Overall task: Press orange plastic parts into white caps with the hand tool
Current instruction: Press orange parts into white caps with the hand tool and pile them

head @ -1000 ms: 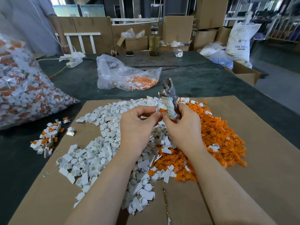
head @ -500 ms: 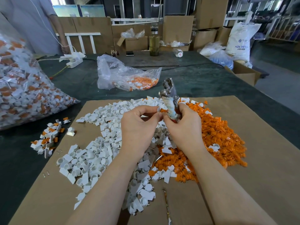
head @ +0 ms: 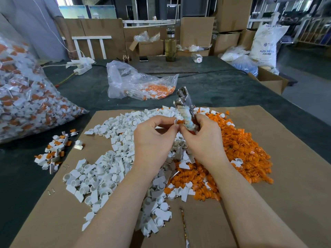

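Cardboard sheet [head: 268,176] over dark table, two piles on it. Left hand [head: 152,140] pinches white cap [head: 175,121] with orange part [head: 180,122] at fingertips. Right hand [head: 204,140] grips hand tool [head: 185,108] by wrapped handle, metal head up. Parts likely light, stiff, slippery; pinch by edges. One tool; white caps [head: 100,176], orange parts [head: 247,149] uncountable.

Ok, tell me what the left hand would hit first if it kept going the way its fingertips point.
Probably the right hand gripping the hand tool; the left hand points rightward, its fingertips almost touching them.
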{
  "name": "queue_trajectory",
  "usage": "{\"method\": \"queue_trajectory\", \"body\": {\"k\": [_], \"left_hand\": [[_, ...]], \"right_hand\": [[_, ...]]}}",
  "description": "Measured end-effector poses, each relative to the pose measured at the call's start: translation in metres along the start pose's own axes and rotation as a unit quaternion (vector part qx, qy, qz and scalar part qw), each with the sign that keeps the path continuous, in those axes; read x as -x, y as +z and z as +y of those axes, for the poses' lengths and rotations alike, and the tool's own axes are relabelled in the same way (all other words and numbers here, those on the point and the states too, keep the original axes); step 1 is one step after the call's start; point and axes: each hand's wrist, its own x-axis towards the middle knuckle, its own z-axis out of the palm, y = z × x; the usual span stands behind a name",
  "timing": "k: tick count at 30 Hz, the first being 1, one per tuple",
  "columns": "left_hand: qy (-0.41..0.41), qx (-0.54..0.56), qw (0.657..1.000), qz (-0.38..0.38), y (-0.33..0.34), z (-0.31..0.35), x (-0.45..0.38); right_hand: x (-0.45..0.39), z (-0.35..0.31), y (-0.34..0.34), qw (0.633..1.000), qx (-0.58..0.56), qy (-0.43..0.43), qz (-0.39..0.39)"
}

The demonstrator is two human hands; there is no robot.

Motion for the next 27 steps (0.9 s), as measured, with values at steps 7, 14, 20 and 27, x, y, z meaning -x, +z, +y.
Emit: {"method": "queue_trajectory", "body": {"k": [7, 14, 20, 27], "left_hand": [[-0.009, 0.017, 0.999, 0.026, -0.002, -0.004, -0.003], [-0.047, 0.147, 0.988, 0.022, -0.009, -0.007, -0.011], [-0.053, 0.210, 0.976, 0.025, -0.011, -0.007, -0.012], [-0.045, 0.203, 0.978, 0.021, -0.013, -0.010, -0.015]], "right_hand": [[-0.002, -0.002, -0.004, 0.997, -0.036, 0.009, -0.065], [-0.004, 0.002, -0.025, 0.972, -0.121, 0.071, -0.186], [-0.004, 0.001, -0.031, 0.959, -0.065, 0.076, -0.264], [-0.004, -0.001, -0.030, 0.955, -0.041, 0.066, -0.287]]}}
